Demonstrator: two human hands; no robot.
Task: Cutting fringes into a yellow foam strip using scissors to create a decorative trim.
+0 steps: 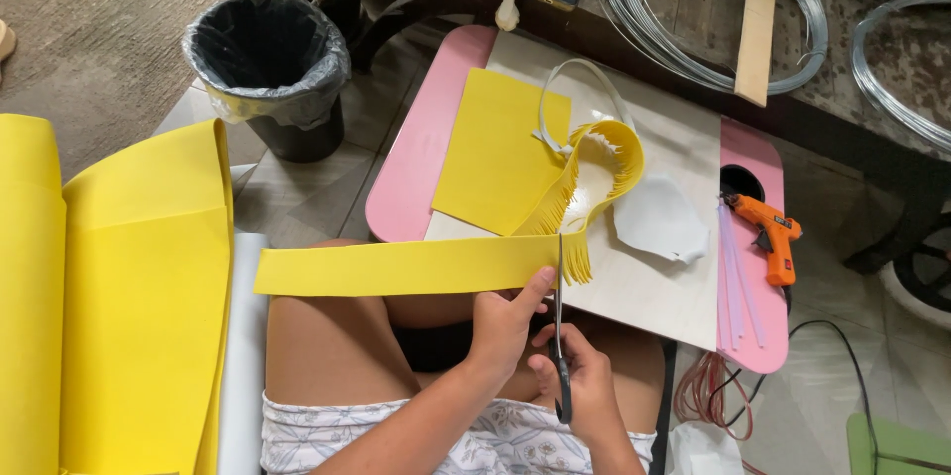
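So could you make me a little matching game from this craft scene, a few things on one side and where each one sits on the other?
Things:
1. scissors
2. glue gun
3. bin
4. yellow strip

Places:
A. on the floor, lined with a black bag
B. in the right hand
C. pinched by the left hand
D. on the pink table's right edge

Pairs: 1-B, 2-D, 3-A, 4-C

A black-lined bin (265,54) stood on the floor; an orange glue gun (771,233) lay on the pink table (416,153), near what looked like wire coils (693,49).
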